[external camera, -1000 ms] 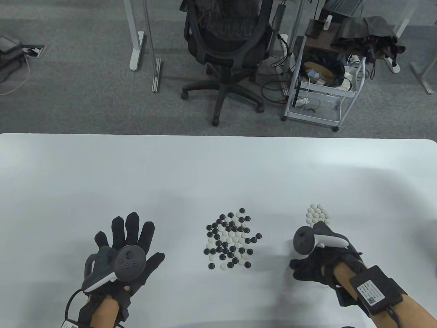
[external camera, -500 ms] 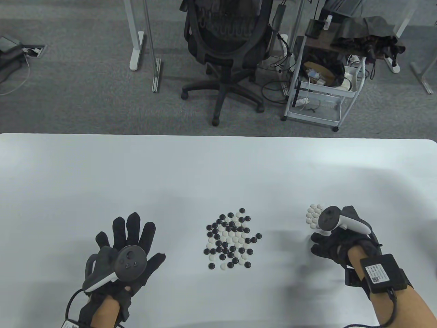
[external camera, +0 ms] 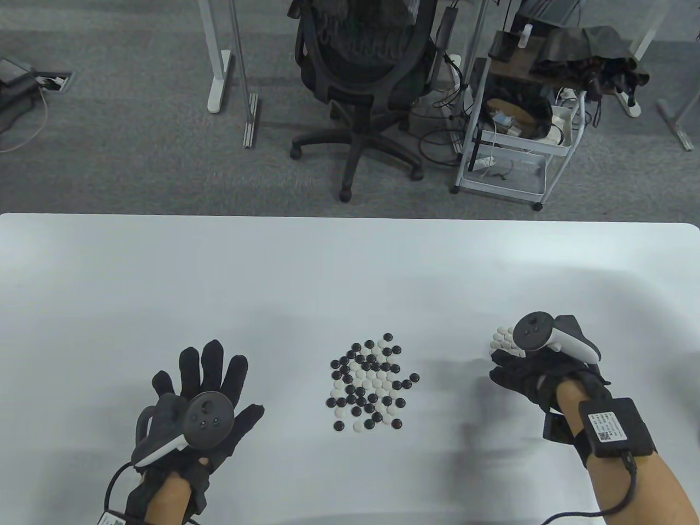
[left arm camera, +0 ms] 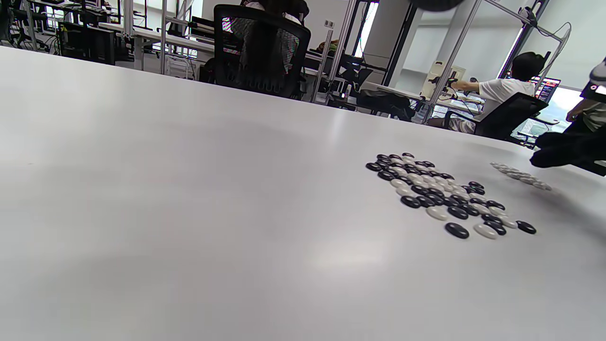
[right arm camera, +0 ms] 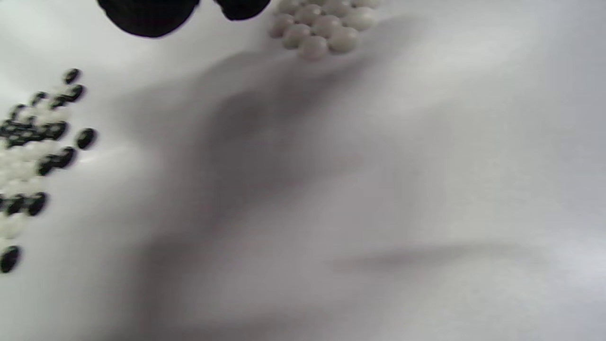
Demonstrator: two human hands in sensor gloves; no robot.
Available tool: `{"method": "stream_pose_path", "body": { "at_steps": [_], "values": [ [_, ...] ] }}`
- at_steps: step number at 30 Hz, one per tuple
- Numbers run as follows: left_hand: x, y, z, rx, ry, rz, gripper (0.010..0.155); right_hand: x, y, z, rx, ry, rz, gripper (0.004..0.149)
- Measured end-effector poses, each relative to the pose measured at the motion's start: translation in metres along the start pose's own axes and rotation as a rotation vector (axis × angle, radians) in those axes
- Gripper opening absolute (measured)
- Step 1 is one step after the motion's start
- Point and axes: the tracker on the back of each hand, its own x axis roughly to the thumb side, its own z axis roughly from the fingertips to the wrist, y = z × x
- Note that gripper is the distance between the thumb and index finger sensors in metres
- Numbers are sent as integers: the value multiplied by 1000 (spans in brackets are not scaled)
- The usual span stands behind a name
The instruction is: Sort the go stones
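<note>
Two gloved hands on the table: left hand and right hand. Two groups of Go stones: one mixed black-and-white pile and one all-white cluster, partly covered, so no exact stone count.

The right hand has moved over the white stones.

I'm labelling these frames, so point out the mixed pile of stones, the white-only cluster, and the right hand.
mixed pile (external camera: 367, 381), table view, middle of the pile.
white cluster (right arm camera: 324, 23), right wrist view, a central stone.
right hand (external camera: 525, 377), table view, gloved knuckles below the tracker.
</note>
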Motion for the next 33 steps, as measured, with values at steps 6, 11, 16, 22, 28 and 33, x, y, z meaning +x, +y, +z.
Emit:
{"method": "stream_pose_path", "body": {
  "at_steps": [6, 11, 16, 22, 28, 33],
  "values": [
    [1, 0, 0, 3, -1, -2, 77, 56, 19, 9, 72, -155, 124, 65],
    [1, 0, 1, 6, -1, -2, 77, 105, 53, 8, 147, -275, 263, 65],
    [1, 0, 0, 3, -2, -4, 77, 135, 79, 4, 191, -350, 340, 66],
    [1, 0, 1, 3, -2, -4, 77, 152, 94, -1, 219, -374, 383, 67],
    [1, 0, 1, 7, -3, -3, 77, 154, 101, -9, 235, -361, 400, 68],
    [1, 0, 1, 7, -3, -1, 77, 153, 104, -11, 245, -359, 409, 68]
  ]
}}
